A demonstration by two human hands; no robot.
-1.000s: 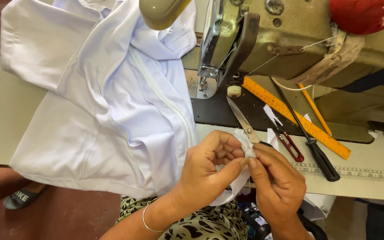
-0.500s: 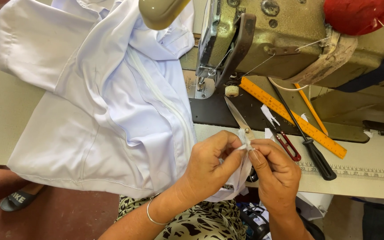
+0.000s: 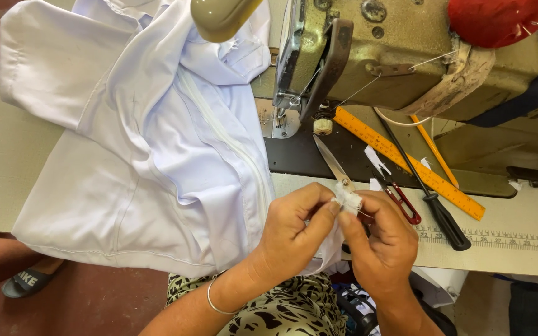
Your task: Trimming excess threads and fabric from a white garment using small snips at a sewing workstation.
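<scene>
My left hand (image 3: 294, 227) and my right hand (image 3: 381, 239) meet at the table's front edge, both pinching a small bunched corner of white fabric (image 3: 347, 199) between thumbs and fingertips. That corner belongs to the large white garment (image 3: 138, 155) spread over the left half of the sewing table (image 3: 518, 239). A thin bangle circles my left wrist. Scissors (image 3: 332, 163) lie just beyond my fingers, blades pointing toward the sewing machine (image 3: 393, 50).
An orange ruler (image 3: 406, 158), a black-handled screwdriver (image 3: 443, 218), red-handled snips (image 3: 400, 200) and a pencil lie on the table's right. A red pincushion (image 3: 499, 18) sits atop the machine. A sandalled foot (image 3: 29, 281) shows at lower left.
Both hands have stayed together on the fabric corner, fingers working it slightly; the view has shifted a little. Nothing else has moved.
</scene>
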